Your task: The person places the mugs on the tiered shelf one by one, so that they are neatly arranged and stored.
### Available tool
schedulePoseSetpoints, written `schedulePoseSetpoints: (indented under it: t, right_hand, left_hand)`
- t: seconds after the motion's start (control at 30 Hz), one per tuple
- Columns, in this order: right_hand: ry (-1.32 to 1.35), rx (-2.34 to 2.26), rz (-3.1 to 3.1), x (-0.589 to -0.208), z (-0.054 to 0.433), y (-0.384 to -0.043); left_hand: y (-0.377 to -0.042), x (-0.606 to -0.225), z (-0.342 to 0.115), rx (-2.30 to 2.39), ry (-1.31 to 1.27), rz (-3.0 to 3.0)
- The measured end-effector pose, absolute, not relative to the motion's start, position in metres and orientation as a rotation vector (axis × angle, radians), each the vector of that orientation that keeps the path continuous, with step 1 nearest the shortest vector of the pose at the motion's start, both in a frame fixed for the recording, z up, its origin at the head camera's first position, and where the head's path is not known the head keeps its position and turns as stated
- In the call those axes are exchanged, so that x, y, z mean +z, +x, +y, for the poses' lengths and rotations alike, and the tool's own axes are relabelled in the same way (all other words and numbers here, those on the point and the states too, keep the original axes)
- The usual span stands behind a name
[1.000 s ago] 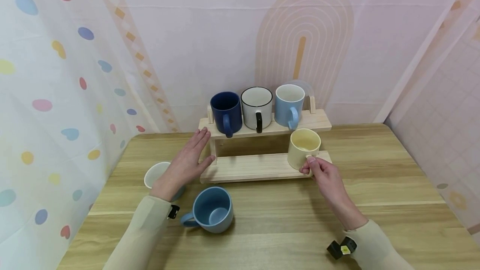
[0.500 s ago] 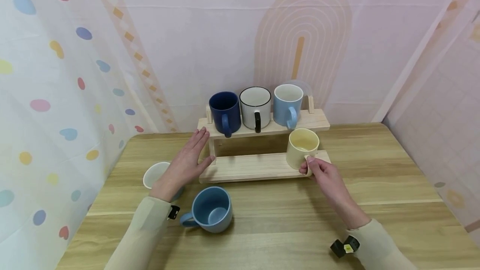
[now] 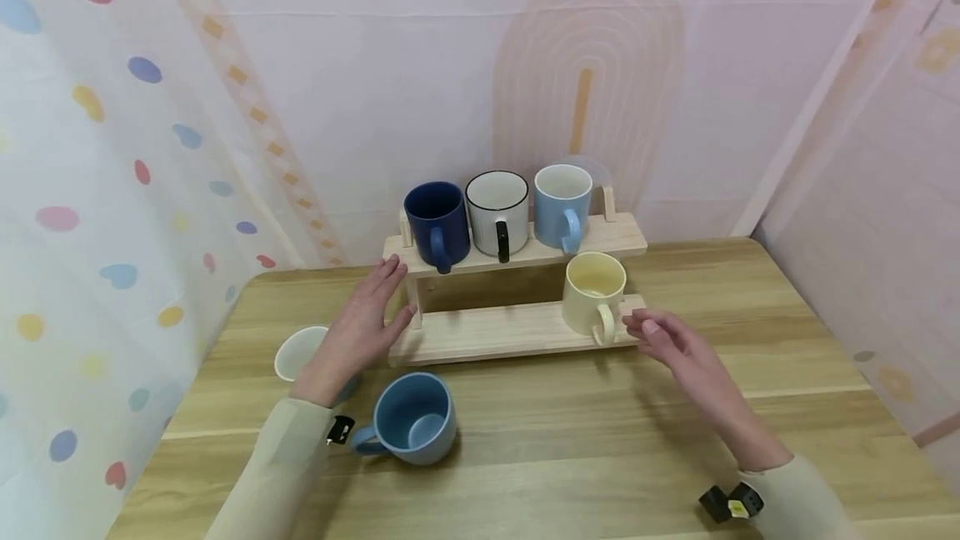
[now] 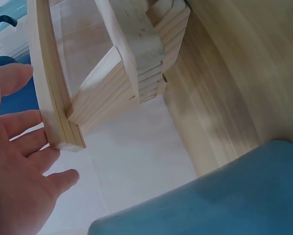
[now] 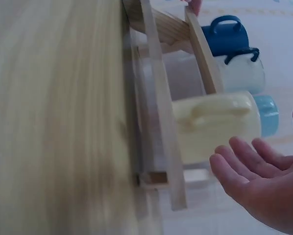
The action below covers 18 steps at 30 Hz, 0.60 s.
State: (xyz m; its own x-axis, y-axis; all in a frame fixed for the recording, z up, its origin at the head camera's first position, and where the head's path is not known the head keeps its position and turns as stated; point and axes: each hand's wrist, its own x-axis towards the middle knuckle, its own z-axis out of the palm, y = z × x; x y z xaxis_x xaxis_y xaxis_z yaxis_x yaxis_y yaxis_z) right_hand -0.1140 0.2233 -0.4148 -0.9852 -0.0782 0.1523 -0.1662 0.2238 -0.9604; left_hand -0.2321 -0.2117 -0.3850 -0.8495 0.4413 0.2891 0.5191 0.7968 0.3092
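Right hand (image 3: 681,351) withdrawn, gap — beside yellow mug (image 3: 583,305)

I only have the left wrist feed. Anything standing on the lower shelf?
Observer: Yes, a yellow mug stands near the right end of the lower shelf.
Operator: Is the right hand holding it?
Observer: No, in the head view that hand is beside the mug's handle, not gripping it.
Operator: Which way does the handle face?
Observer: Out from the shelf's front, toward the head camera.
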Motion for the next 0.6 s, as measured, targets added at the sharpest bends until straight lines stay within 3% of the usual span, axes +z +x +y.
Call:
schedulePoseSetpoints:
  t: [0.33,0.6]
  right_hand:
    - [0.356,1.258,-2.569,-0.396,0.242,-0.132]
    - [0.490,0.802,-2.645,-0.390,0.257,-0.163]
  left_hand:
    - [-0.218,-0.386,-0.218,-0.623,-0.696,-2.619]
    - [-0.184,-0.388,-0.235,-0.673,-0.633,-2.469]
